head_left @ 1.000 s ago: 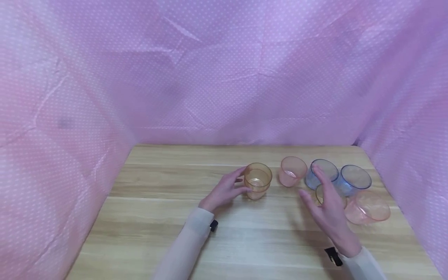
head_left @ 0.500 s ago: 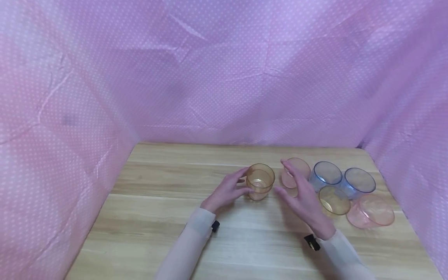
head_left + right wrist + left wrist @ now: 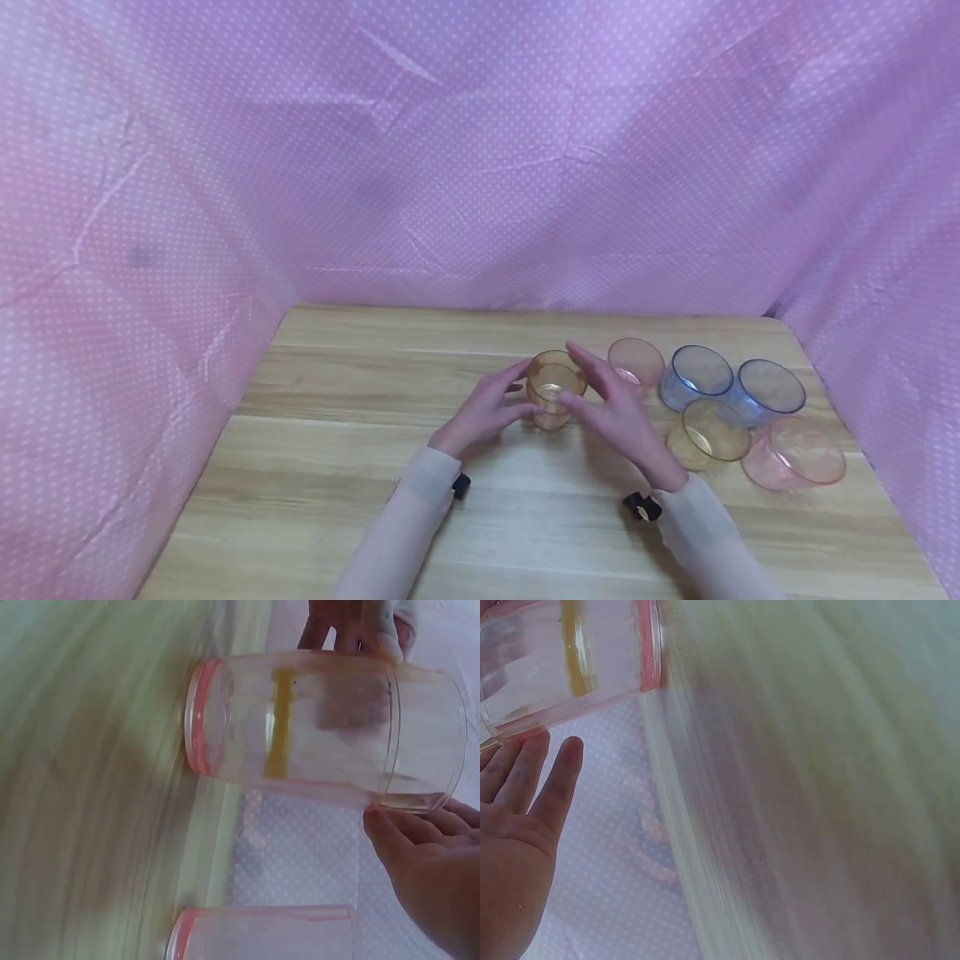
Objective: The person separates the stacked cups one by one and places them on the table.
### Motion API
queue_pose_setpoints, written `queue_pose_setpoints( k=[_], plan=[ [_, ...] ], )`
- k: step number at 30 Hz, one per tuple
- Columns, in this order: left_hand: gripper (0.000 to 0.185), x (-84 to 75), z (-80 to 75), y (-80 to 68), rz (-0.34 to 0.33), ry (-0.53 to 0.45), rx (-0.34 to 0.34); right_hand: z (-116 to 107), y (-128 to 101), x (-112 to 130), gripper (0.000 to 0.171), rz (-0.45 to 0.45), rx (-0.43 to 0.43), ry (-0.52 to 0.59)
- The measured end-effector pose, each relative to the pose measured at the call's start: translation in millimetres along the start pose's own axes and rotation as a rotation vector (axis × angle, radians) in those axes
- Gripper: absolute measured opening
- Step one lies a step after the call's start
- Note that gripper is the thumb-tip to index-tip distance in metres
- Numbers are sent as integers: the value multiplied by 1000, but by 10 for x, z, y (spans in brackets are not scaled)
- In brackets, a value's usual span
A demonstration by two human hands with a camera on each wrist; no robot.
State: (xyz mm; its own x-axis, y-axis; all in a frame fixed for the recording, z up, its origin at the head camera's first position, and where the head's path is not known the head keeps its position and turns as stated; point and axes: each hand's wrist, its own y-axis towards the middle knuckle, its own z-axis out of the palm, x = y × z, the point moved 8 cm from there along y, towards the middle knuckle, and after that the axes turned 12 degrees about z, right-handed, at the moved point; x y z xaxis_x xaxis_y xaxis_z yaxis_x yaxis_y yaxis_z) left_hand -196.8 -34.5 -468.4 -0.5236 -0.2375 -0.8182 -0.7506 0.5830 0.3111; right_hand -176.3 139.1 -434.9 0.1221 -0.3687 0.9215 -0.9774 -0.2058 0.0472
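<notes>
A yellow transparent cup [image 3: 553,375] is nested inside a pink transparent cup [image 3: 551,422], and the pair stands upright on the table. From the left, my left hand [image 3: 483,410] holds the stack, its thumb at the near side near the pink rim, as the right wrist view confirms. My right hand [image 3: 622,418] grips the yellow cup from the right, with the thumb in front and fingers behind. In the right wrist view the yellow base shows as a band inside the pink cup [image 3: 240,712]. The left wrist view catches only part of the stack and hand [image 3: 514,832].
Right of the stack stands another pink cup [image 3: 636,358], partly behind the right hand. Two blue cups [image 3: 697,375] [image 3: 768,392], a yellow cup [image 3: 708,437] and a tilted-looking pink cup [image 3: 795,454] cluster farther right on the wooden table [image 3: 337,467]. Pink dotted cloth [image 3: 480,167] surrounds it.
My right hand has come left from above the right-hand cups, past the nearer pink cup, and now grips the stacked yellow cup. The left hand has stayed on the stack.
</notes>
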Motion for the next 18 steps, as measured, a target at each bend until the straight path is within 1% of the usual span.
queue_pose_setpoints(
  k=[3, 6, 10, 14, 18],
  plan=[
    [77, 23, 1, -10, -9, 15, 0, 17, 25, -51, 85, 53, 22, -6],
    [76, 38, 9, -21, -11, 21, 3, 38, 34, -85, 92, 79, 41, -25],
    [77, 55, 19, -27, -25, 27, 6, 50, 70, -93, 95, 61, 63, -87],
    [78, 53, 23, -10, -34, 22, 11, 35, 124, -72, 95, 26, 61, -175],
    [78, 43, 44, -4, -33, 9, 41, 43, 135, -78, 100, 42, 41, -255]
  ],
)
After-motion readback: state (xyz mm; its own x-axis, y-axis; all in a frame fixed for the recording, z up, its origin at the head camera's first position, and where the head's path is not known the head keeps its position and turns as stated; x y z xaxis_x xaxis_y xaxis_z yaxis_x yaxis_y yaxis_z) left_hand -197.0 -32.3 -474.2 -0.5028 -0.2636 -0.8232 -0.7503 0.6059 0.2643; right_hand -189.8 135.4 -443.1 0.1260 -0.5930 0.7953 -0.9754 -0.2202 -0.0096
